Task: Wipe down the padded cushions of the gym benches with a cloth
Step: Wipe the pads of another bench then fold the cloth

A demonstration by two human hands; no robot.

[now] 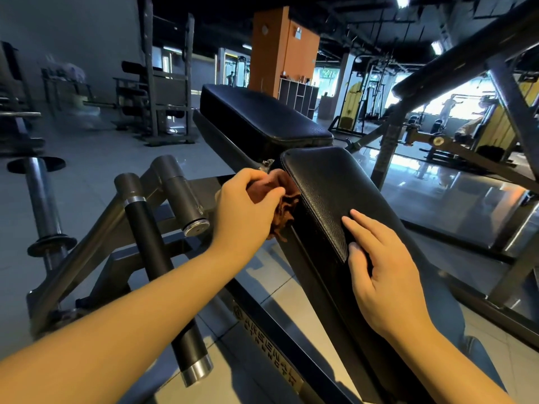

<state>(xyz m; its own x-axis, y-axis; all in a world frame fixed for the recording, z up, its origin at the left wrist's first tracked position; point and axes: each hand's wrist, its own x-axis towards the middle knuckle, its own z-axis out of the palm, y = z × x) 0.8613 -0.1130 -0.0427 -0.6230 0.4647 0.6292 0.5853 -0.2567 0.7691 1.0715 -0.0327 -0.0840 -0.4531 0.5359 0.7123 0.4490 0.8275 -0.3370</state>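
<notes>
A black padded seat cushion (329,193) slopes toward me in the middle of the view. Beyond it lies a second black cushion (256,112), the back pad. My left hand (245,205) grips a crumpled brown cloth (284,205) and presses it against the left side edge of the seat cushion, near its far corner. My right hand (385,266) rests on the near end of the same cushion, fingers straight on top and thumb at the edge.
The bench's dark steel frame (291,339) runs under the cushion. Black and chrome weight pegs (163,228) stick up at the left. A sloped machine beam (466,62) crosses the upper right. Other gym machines (163,91) stand on the tiled floor behind.
</notes>
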